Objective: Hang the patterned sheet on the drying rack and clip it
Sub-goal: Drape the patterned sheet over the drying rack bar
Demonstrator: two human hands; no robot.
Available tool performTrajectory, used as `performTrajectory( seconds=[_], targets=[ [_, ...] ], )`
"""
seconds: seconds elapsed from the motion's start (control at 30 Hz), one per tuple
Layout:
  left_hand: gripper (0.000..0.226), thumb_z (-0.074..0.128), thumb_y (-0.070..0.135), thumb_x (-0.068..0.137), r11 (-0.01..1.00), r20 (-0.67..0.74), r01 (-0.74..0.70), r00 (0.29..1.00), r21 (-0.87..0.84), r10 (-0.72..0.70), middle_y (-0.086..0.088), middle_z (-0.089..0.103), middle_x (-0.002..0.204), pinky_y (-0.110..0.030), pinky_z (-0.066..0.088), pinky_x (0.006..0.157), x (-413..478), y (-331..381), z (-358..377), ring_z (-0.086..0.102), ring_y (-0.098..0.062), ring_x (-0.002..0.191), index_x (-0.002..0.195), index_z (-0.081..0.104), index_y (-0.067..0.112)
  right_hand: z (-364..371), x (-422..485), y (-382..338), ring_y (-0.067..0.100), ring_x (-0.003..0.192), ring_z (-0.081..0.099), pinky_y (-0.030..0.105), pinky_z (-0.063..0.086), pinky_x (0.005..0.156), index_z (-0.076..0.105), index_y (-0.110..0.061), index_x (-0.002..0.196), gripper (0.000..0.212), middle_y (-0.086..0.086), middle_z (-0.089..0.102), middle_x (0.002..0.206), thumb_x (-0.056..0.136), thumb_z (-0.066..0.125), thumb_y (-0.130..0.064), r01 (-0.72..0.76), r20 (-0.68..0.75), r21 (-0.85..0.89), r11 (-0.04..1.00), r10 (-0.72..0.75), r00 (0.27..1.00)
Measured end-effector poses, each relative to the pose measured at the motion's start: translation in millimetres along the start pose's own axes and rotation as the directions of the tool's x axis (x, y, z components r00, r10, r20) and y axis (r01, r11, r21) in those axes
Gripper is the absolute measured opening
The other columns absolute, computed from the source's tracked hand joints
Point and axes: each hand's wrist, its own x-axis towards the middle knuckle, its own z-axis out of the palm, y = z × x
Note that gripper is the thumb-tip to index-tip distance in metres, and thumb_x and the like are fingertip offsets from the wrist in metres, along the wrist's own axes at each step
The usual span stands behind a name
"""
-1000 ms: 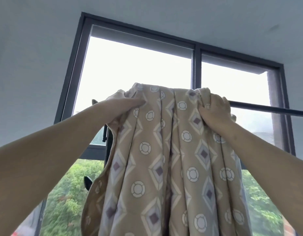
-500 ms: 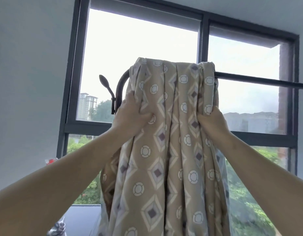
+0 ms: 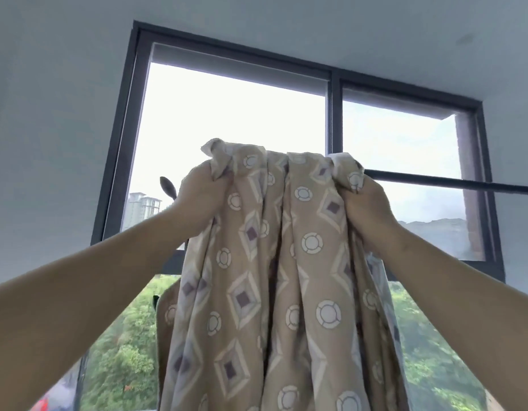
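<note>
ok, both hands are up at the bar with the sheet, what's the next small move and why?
Probably draw the right hand rightward along the dark metal bar, spreading the beige diamond-and-circle patterned sheet. Both it and the left hand grip the sheet's top, which is bunched in tight folds, while the bar to the right is bare.

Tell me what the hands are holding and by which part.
Both hold the patterned sheet by its bunched top edge: the left hand grips the upper left corner, the right hand the upper right folds.
</note>
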Motion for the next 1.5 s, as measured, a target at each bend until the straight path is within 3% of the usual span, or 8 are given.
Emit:
performTrajectory(
  seconds=[0.13, 0.33, 0.53, 0.77, 1.1, 1.27, 1.43, 1.5],
  targets=[
    [0.021, 0.046, 0.007, 0.09, 0.991, -0.132, -0.063, 0.99, -0.119, 0.047, 0.005, 0.064, 0.078, -0.027, 0.05, 0.073, 43.2, 33.1, -13.1, 0.058, -0.018, 0.081, 0.083, 0.063, 0.019, -6.3, 39.8, -19.4, 0.017, 0.088, 0.061, 0.038, 0.052, 0.083, 0.068, -0.017, 0.083, 0.011, 0.0, 0.069, 0.092, 0.084, 0.06, -0.025, 0.074, -0.069, -0.028, 0.997, -0.076, 0.995],
    [0.017, 0.056, 0.018, 0.093, 0.992, 0.19, 0.124, 0.975, -0.033, -0.116, -0.003, 0.054, 0.067, -0.01, 0.036, 0.032, 57.3, 40.9, -13.5, 0.051, -0.013, 0.051, 0.077, 0.058, 0.013, -34.0, 61.4, -15.4, 0.02, 0.085, 0.049, 0.025, 0.034, 0.072, 0.05, -0.03, 0.063, 0.032, -0.002, 0.056, 0.089, 0.092, 0.052, -0.016, 0.081, -0.111, -0.228, 0.97, -0.109, 0.988],
    [0.025, 0.057, 0.032, 0.091, 0.985, 0.226, 0.172, 0.96, -0.008, -0.165, -0.004, 0.056, 0.066, -0.021, 0.042, 0.052, 69.2, 31.0, -2.4, 0.055, -0.018, 0.059, 0.075, 0.056, 0.012, -28.2, 78.0, -3.0, 0.023, 0.091, 0.047, 0.025, 0.032, 0.072, 0.05, -0.015, 0.076, 0.016, 0.003, 0.054, 0.096, 0.092, 0.051, -0.012, -0.069, -0.153, -0.323, 0.944, 0.019, 0.988],
    [0.042, 0.058, 0.021, 0.084, 0.995, 0.188, -0.093, 0.978, 0.035, 0.085, 0.001, 0.025, 0.052, -0.029, 0.019, 0.051, 78.7, 23.2, 21.5, 0.023, -0.014, 0.048, 0.053, 0.03, 0.017, -27.2, 98.5, 15.6, 0.025, 0.086, 0.045, 0.03, 0.032, 0.07, 0.044, -0.01, 0.095, 0.009, 0.007, 0.05, 0.094, 0.088, 0.049, -0.008, -0.109, -0.2, -0.305, 0.946, 0.048, 0.979],
    [0.032, 0.057, 0.022, 0.09, 0.966, 0.303, -0.197, 0.943, 0.168, 0.14, 0.002, 0.037, 0.067, -0.009, 0.032, 0.043, 89.9, 46.4, 95.7, 0.033, -0.009, 0.058, 0.069, 0.033, 0.017, -76.6, 124.3, 61.5, 0.027, 0.086, 0.048, 0.033, 0.035, 0.07, 0.047, -0.007, 0.098, 0.012, 0.011, 0.054, 0.096, 0.088, 0.052, -0.013, -0.118, -0.286, -0.349, 0.93, 0.015, 0.958],
    [0.038, 0.037, 0.039, 0.098, 0.977, 0.375, -0.18, 0.919, 0.114, 0.125, -0.003, 0.049, 0.07, -0.026, 0.04, 0.061, 92.4, 61.8, 146.7, 0.047, -0.016, 0.063, 0.075, 0.047, 0.011, -120.0, 133.0, 86.3, 0.026, 0.087, 0.043, 0.031, 0.03, 0.073, 0.05, -0.001, 0.11, 0.022, 0.016, 0.052, 0.1, 0.092, 0.05, -0.014, -0.157, -0.357, -0.395, 0.905, 0.006, 0.934],
    [0.043, 0.032, 0.03, 0.1, 0.982, 0.283, -0.118, 0.956, 0.147, 0.072, 0.001, 0.039, 0.063, -0.026, 0.035, 0.055, 102.3, 64.8, 174.1, 0.037, -0.013, 0.054, 0.06, 0.038, 0.018, -130.0, 136.0, 91.4, 0.038, 0.125, 0.039, 0.046, 0.033, 0.101, 0.039, -0.004, 0.131, 0.041, 0.02, 0.045, 0.134, 0.093, 0.047, -0.019, -0.408, -0.493, -0.567, 0.716, 0.102, 0.864],
    [0.042, 0.037, 0.025, 0.099, 0.99, 0.274, -0.095, 0.96, 0.106, 0.063, -0.003, 0.04, 0.06, -0.029, 0.036, 0.06, 105.0, 60.9, 173.4, 0.038, -0.016, 0.055, 0.058, 0.039, 0.012, -115.0, 133.2, 81.9, 0.034, 0.131, 0.032, 0.048, 0.025, 0.106, 0.036, -0.012, 0.134, 0.044, 0.014, 0.039, 0.141, 0.092, 0.045, -0.019, -0.336, -0.457, -0.702, 0.628, -0.035, 0.889]
  ],
)
